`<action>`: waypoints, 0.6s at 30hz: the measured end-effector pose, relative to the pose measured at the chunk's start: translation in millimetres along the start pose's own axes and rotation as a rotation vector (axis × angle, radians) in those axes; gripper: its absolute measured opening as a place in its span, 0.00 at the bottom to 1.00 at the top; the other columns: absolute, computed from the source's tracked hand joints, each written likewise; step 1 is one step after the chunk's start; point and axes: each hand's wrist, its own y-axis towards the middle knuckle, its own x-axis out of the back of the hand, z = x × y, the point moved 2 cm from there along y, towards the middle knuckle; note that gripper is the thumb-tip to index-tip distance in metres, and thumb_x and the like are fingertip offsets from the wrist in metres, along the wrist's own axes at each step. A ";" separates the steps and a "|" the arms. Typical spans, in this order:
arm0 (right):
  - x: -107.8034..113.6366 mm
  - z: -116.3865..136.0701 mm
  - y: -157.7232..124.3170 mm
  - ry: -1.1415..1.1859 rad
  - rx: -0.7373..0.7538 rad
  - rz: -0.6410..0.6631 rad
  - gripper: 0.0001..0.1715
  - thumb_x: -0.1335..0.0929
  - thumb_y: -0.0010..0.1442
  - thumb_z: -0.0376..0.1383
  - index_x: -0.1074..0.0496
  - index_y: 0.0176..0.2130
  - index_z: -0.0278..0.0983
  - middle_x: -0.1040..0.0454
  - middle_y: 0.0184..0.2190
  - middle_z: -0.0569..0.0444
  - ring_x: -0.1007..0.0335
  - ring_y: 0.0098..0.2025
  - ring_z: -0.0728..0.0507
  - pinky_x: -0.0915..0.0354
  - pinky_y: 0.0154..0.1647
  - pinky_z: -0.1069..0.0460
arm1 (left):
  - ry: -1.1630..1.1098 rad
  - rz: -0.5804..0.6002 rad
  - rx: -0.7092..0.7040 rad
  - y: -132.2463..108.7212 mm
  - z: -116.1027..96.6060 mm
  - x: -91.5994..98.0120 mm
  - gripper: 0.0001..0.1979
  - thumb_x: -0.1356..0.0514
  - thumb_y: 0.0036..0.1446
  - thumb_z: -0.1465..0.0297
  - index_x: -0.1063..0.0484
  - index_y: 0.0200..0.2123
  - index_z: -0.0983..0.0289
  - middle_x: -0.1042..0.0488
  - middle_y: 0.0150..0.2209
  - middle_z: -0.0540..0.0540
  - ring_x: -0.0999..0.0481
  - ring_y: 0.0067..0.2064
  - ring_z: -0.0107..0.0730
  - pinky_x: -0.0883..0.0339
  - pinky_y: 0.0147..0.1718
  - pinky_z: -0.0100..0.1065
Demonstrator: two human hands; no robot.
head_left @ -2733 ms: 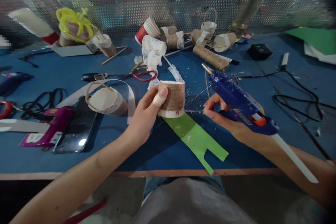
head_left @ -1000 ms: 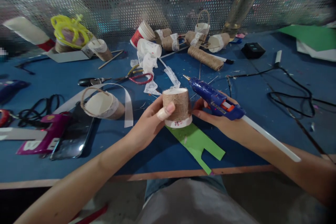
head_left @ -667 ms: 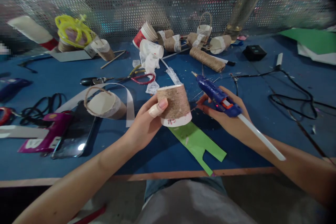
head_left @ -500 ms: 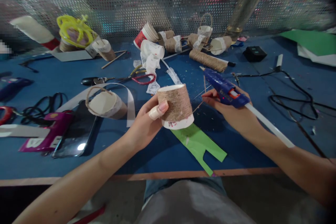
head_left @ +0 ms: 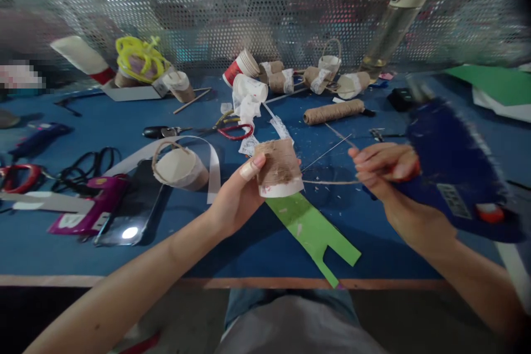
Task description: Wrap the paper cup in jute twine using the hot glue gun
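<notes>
A paper cup wrapped in brown twine, with a bare white rim at its lower end, is in my left hand, fingers wrapped round its left side. A strand of twine runs taut from the cup to my right hand, whose fingers pinch it. The same hand also holds a blue glue gun, blurred and tilted at the right. Below the cup lies a green cut-out piece. The twine roll rests behind, with a strand leading off it.
Twine-covered cups stand and lie along the back, near a bottle. Scissors, a small basket, a phone and a purple glue gun lie to the left. Green sheets are at the right.
My right hand has moved right with the glue gun, which has swung round, and the strand is now stretched out. The twine roll has turned. The view has shifted slightly.
</notes>
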 end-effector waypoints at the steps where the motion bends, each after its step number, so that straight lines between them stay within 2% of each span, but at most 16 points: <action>1: -3.9 0.6 -2.5 0.039 -0.030 0.031 0.13 0.26 0.63 0.29 0.31 0.35 0.44 0.22 0.39 0.57 0.22 0.50 0.42 0.27 0.63 0.38 | -0.001 0.006 -0.003 0.5 0.3 0.6 0.23 0.35 0.61 0.54 0.20 0.54 0.62 0.16 0.50 0.59 0.18 0.51 0.48 0.27 0.53 0.44; 4: -13.0 2.8 -9.3 0.147 -0.161 0.114 0.15 0.23 0.59 0.28 0.31 0.36 0.43 0.20 0.37 0.58 0.19 0.46 0.42 0.22 0.56 0.41 | 0.023 -0.019 -0.041 2.0 1.2 4.1 0.21 0.34 0.60 0.54 0.19 0.50 0.61 0.16 0.47 0.57 0.17 0.48 0.46 0.26 0.51 0.42; 8: -14.1 -0.4 -14.5 0.098 -0.291 0.237 0.17 0.21 0.56 0.29 0.29 0.38 0.43 0.19 0.44 0.56 0.18 0.39 0.44 0.20 0.39 0.48 | 0.032 -0.053 -0.128 2.5 -1.9 7.0 0.20 0.32 0.59 0.55 0.18 0.49 0.61 0.16 0.45 0.56 0.17 0.47 0.44 0.25 0.50 0.41; 10: -11.8 -2.2 -13.3 -0.023 -0.258 0.236 0.15 0.21 0.55 0.31 0.28 0.36 0.43 0.22 0.48 0.55 0.20 0.35 0.45 0.23 0.34 0.49 | 0.029 -0.063 -0.160 2.0 -5.3 7.0 0.20 0.31 0.57 0.56 0.18 0.48 0.61 0.16 0.45 0.55 0.17 0.47 0.43 0.25 0.49 0.39; 13: -9.8 0.9 -7.5 -0.196 -0.143 0.154 0.14 0.21 0.56 0.33 0.29 0.31 0.42 0.26 0.50 0.53 0.23 0.34 0.46 0.27 0.33 0.48 | 0.045 -0.089 -0.193 1.1 -9.5 7.6 0.20 0.30 0.56 0.56 0.18 0.48 0.60 0.16 0.46 0.54 0.17 0.47 0.42 0.25 0.50 0.40; 15: -10.3 5.8 -3.2 -0.266 -0.112 0.129 0.13 0.23 0.58 0.34 0.30 0.32 0.43 0.25 0.42 0.54 0.27 0.32 0.46 0.29 0.34 0.47 | 0.069 -0.099 -0.206 1.1 -10.6 8.4 0.21 0.31 0.55 0.54 0.19 0.48 0.60 0.17 0.45 0.55 0.17 0.47 0.45 0.25 0.50 0.43; 18: -12.8 13.0 0.7 -0.307 -0.070 0.225 0.09 0.27 0.62 0.32 0.30 0.33 0.42 0.28 0.29 0.57 0.31 0.27 0.47 0.34 0.31 0.49 | 0.090 -0.101 -0.236 1.6 -10.4 9.5 0.21 0.31 0.57 0.55 0.19 0.49 0.60 0.17 0.44 0.55 0.18 0.49 0.46 0.25 0.50 0.42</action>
